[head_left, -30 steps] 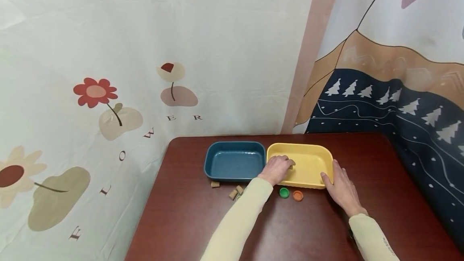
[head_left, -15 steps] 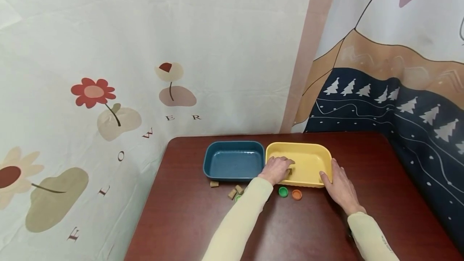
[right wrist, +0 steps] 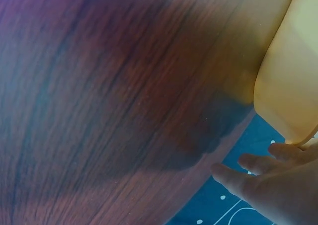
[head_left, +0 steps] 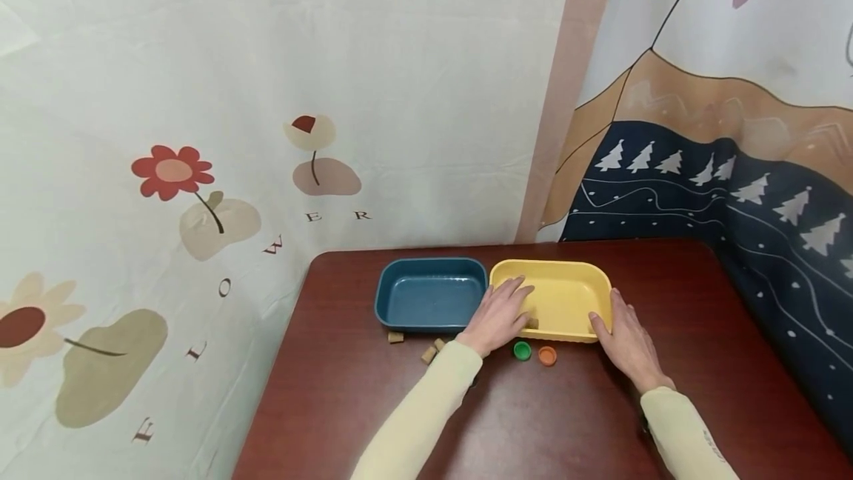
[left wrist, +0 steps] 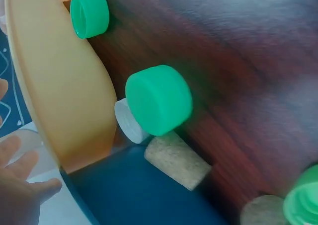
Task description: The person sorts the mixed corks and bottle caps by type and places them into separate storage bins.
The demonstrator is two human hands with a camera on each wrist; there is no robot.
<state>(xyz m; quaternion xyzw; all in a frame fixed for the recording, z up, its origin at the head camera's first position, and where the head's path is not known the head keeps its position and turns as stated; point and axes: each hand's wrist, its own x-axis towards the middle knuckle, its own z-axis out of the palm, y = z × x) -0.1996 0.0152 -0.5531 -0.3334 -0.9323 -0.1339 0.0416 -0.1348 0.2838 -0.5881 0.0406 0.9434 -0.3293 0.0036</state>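
My left hand [head_left: 496, 317], fingers spread and holding nothing, is above the left end of the yellow tray [head_left: 576, 291]. Below its fingertips a cork [head_left: 532, 323] lies in that tray, partly covered in the head view. At the tray's right side my right hand [head_left: 629, 343] grips the rim, thumb over the inner edge and fingers along the outside. The right wrist view shows those fingers [right wrist: 258, 173] by the yellow wall, with the thumb hidden. A blue tray [head_left: 432, 265] stands left of the yellow one, beside the left hand.
Before the trays lie a green bottle cap [head_left: 523, 350], an orange cap [head_left: 547, 355] and several corks [head_left: 429, 355]. In the left wrist view, another green cap [left wrist: 159, 100] and a white cap [left wrist: 130, 121] sit near a cork [left wrist: 177, 160]. A patterned cloth [head_left: 433, 95] hangs behind the table.
The left hand has let go of the cork, which now lies in the yellow tray. Its fingers have spread and it has drawn back a little to the left. The right hand stays at the rim.
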